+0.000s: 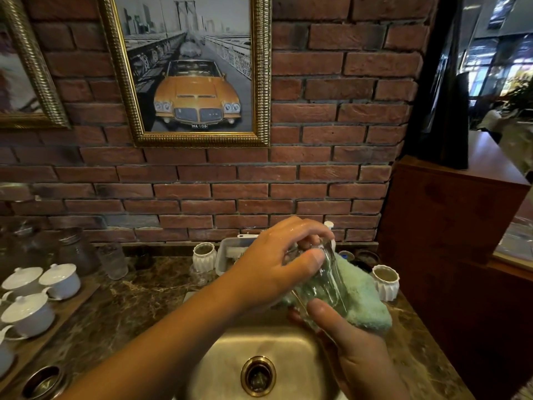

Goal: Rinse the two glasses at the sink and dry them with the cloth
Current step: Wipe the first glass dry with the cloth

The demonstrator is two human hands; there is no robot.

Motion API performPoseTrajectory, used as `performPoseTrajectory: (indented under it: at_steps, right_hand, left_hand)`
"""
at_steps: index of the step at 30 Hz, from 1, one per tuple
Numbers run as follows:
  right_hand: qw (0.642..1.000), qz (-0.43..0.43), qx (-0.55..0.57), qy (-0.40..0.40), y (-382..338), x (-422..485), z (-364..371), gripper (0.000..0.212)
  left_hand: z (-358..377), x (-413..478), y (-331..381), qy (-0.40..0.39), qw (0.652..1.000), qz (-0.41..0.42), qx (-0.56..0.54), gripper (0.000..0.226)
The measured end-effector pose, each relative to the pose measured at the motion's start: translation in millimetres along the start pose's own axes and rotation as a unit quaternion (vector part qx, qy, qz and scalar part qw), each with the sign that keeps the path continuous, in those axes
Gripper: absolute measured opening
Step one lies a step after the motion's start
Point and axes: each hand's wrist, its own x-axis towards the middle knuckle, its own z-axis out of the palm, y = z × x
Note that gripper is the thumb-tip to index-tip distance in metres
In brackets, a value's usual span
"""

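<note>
Over sink (230,356), glass (326,287) near-upright, narrow end up, in L hand (274,261) + R hand (354,342) grip.

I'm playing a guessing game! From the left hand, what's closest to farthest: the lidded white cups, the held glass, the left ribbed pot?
1. The held glass, gripped by the left hand itself, above the sink.
2. The left ribbed pot, just left of that hand.
3. The lidded white cups, far left on the wooden tray.
</note>
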Motion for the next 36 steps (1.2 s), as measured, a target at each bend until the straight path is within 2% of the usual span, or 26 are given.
performPoseTrajectory:
  at_steps: [2,3,5,6,7,9,11,12,14,15,16,17,18,19,20,21,22,24,26,28,30,33,35,36]
  right_hand:
    - [0.985,-0.039,-0.154,0.060,4,4,-6,0.097]
    - [0.971,-0.082,-0.207,0.086,4,5,-7,0.103]
    - [0.918,-0.224,-0.316,0.080,-1,5,-3,0.089]
    - [0.887,-0.266,-0.370,0.077,0,5,-3,0.087]
    - [0.869,-0.278,-0.400,0.091,2,6,-3,0.086]
    - [0.865,-0.277,-0.405,0.104,0,3,-4,0.082]
    - [0.902,-0.240,-0.345,0.096,0,2,-5,0.082]
    - [0.940,-0.196,-0.270,0.066,-1,-4,-7,0.081]
    - [0.979,-0.084,-0.183,-0.006,-5,-13,4,0.083]
    - [0.980,-0.042,-0.179,-0.074,-5,-27,6,0.087]
    - [0.989,-0.001,-0.114,-0.093,-6,-31,10,0.100]
    - [0.987,0.036,-0.070,-0.137,-1,-31,5,0.100]
    - [0.991,0.044,-0.043,-0.115,-4,-26,8,0.073]
    - [0.993,0.023,-0.010,-0.114,-3,-19,6,0.066]
    - [0.994,0.038,0.057,-0.087,-4,-9,9,0.067]
    - [0.980,0.047,0.154,-0.117,-10,-14,10,0.075]
    - [0.967,0.055,0.223,-0.112,-13,-21,8,0.080]
    - [0.964,0.070,0.235,-0.105,-6,-13,3,0.084]
    - [0.977,0.053,0.185,-0.089,-9,-12,8,0.084]
    - [0.990,0.025,0.126,-0.056,-9,-15,7,0.061]
    - [0.999,-0.046,-0.020,0.004,-9,-14,7,0.056]
    - [0.954,-0.180,-0.231,0.070,1,-11,0,0.076]
    - [0.892,-0.218,-0.380,0.107,5,-10,3,0.099]
    - [0.877,-0.215,-0.413,0.118,6,-11,3,0.106]
  left_hand:
    - [3,0,4,0.028,0.999,-0.045,-0.003,0.042]
    - [4,0,7,0.037,0.997,-0.071,-0.007,0.038]
    - [4,2,11,0.033,0.993,-0.112,-0.011,0.029]
    - [4,2,13,0.027,0.992,-0.126,-0.013,0.025]
    - [4,3,15,0.024,0.990,-0.135,-0.015,0.021]
    - [7,1,15,0.043,0.990,-0.131,-0.016,0.018]
    - [8,-2,14,0.061,0.992,-0.112,-0.014,0.023]
    - [8,-5,13,0.061,0.994,-0.093,-0.014,0.029]
    - [6,-10,11,0.047,0.998,-0.044,-0.008,0.040]
    - [4,-11,10,0.035,0.999,-0.020,-0.010,0.042]
    - [1,-12,10,0.022,1.000,-0.001,-0.019,0.044]
    - [-1,-13,9,0.010,0.999,0.010,-0.035,0.046]
    - [-2,-14,9,0.003,0.999,0.016,-0.049,0.047]
    - [-3,-14,10,-0.002,0.998,0.021,-0.061,0.048]
    - [-3,-15,10,-0.005,0.997,0.026,-0.069,0.048]
    - [-2,-15,10,-0.008,0.997,0.032,-0.072,0.047]
    - [-1,-15,10,-0.011,0.997,0.036,-0.071,0.047]
    - [-2,-14,9,-0.021,0.997,0.027,-0.070,0.048]
    - [-3,-14,5,-0.037,0.996,0.001,-0.082,0.050]
    - [-3,-14,2,-0.037,0.996,-0.026,-0.074,0.050]
    - [0,-13,2,-0.018,0.998,-0.050,-0.036,0.048]
    - [4,-9,9,-0.012,0.993,-0.116,-0.014,0.043]
    - [7,-7,13,-0.011,0.990,-0.139,-0.023,0.033]
    - [9,-6,13,0.003,0.990,-0.137,-0.024,0.031]
